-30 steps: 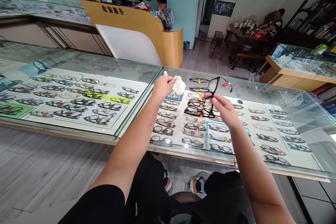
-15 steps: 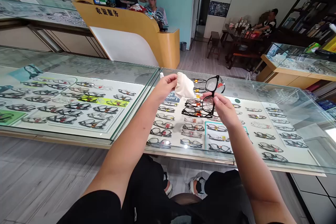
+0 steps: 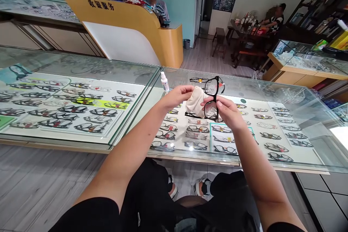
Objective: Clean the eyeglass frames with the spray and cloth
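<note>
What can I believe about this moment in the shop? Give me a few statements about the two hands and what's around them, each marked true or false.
1. Each hand holds a pen. False: the left hand holds a cloth, the right hand glasses.
2. The bottle is upright. True.
3. The cloth is black. False: the cloth is off-white.
4. The glasses have a dark frame. True.
5. In the picture, the bin is right of the desk. True.

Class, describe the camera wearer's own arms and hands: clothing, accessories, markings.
Short black sleeves leave the left forearm and right forearm bare. A small spot marks the left one. The left hand and right hand wear no gloves, and no watch or bracelet shows.
</note>
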Demonstrator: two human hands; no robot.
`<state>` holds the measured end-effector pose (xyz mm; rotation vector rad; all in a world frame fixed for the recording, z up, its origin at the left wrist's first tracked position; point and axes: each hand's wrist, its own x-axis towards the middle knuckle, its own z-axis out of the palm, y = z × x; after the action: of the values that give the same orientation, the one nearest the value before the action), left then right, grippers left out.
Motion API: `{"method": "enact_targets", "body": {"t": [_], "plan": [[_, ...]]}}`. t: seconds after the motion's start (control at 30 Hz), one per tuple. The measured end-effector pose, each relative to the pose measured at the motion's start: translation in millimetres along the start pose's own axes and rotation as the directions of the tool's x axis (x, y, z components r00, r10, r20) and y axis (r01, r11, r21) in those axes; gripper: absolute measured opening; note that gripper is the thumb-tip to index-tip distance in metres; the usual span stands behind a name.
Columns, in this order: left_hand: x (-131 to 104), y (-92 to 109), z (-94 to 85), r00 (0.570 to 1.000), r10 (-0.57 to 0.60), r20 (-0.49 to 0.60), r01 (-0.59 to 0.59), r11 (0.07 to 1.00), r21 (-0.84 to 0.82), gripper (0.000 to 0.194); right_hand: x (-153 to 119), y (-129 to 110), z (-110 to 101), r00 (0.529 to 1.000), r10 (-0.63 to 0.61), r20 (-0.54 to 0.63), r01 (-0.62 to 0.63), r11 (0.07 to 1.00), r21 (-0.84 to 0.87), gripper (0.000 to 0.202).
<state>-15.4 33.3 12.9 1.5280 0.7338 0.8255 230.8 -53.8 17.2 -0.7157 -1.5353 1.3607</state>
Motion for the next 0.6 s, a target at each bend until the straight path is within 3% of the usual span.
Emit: {"method": "enact_targets", "body": {"t": [0.13,0.27,0.43,0.6], "plan": [[1.1,2.8,2.6,0.998,-0.028,-0.05,0.03,0.999,0.041,0.02,-3.1,-3.8,-0.8,1.0,-0.016,-0.024,0.018,0.998,0.057,0.043],[-1.5,9.1,7.7,0.998,0.035,0.045,-0.036,0.999,0.009,0.011,-8.9,-11.9,-2.2,0.997,-0.037,-0.063,0.043,0.995,0.093,0.049],[-6.1,10.2,13.4,0.978,-0.049,0.205,0.066,0.995,-0.079,0.017,-12.3,-18.2,-3.2,0.993,-0.044,-0.105,0.053,0.995,0.082,0.057],[-8.1,6.7,11.9,0.897,-0.172,0.408,0.211,0.976,-0.054,0.039,-13.1,-18.5,-4.0,0.991,-0.056,-0.123,0.064,0.996,0.068,0.057]]}}
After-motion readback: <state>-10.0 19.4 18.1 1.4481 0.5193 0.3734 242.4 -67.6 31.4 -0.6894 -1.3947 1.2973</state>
